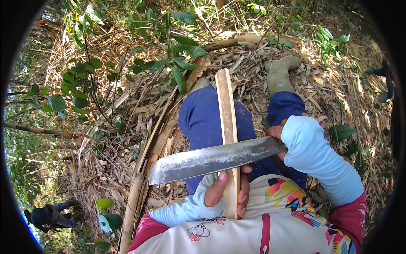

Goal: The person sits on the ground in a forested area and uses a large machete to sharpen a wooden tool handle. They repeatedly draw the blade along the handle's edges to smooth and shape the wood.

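My left hand (216, 191) is closed around the lower part of a split bamboo strip (227, 108), held close to my shirt. The strip stands lengthwise in front of me, its upper end reaching out between my legs. In my right hand (277, 132) is a machete (207, 160), gripped near the base of its blade; its handle is mostly hidden. The broad grey blade points left and lies across the strip just above my left hand. Light blue sleeves cover part of both hands.
My legs in blue trousers (202, 116) and muddy boots (280, 76) extend ahead over dry leaves. A long bamboo pole (137, 186) lies at my left. Beyond it are green buckets (113, 221) and a bent-over person (48, 216). Leafy saplings (179, 80) rise ahead.
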Demonstrator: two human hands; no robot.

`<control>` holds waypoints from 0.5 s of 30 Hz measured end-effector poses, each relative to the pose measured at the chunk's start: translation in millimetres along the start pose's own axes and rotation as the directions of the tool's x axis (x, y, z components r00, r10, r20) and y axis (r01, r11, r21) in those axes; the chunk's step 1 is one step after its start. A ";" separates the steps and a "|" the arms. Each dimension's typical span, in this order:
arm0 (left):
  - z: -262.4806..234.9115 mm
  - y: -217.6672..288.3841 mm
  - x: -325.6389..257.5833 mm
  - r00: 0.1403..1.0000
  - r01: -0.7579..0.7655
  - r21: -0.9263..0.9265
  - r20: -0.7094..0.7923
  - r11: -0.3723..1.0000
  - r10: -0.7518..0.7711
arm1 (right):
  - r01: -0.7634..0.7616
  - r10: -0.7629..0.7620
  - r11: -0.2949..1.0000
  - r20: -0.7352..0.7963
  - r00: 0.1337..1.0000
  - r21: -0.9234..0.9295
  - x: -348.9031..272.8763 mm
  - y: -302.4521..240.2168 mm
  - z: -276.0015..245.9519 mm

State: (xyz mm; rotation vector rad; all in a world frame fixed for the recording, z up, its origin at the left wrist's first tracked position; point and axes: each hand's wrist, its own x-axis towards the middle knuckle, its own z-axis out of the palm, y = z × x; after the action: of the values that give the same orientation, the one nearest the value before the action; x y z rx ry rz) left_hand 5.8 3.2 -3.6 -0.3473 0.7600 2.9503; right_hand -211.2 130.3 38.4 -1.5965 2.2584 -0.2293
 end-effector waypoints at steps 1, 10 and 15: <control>-0.1 0.3 -0.3 1.000 0.003 -0.002 0.001 1.000 -0.003 | 0.007 -0.007 0.999 0.001 1.000 -0.033 2.0 -1.1 -1.8; -4.1 0.5 -1.0 1.000 0.011 -0.014 0.026 1.000 -0.011 | -0.079 0.084 0.995 0.102 0.991 -0.055 15.8 -0.9 -7.3; -5.9 -1.9 -0.9 0.999 -0.007 -0.050 0.033 0.999 0.008 | -0.078 0.080 0.994 0.028 0.996 -0.075 22.1 -0.1 -12.2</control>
State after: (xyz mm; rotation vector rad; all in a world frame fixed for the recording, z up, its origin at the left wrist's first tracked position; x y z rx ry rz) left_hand 8.1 2.0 -9.2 -0.2982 0.6857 2.9785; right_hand -222.2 108.7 45.2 -1.5313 2.3253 -0.1005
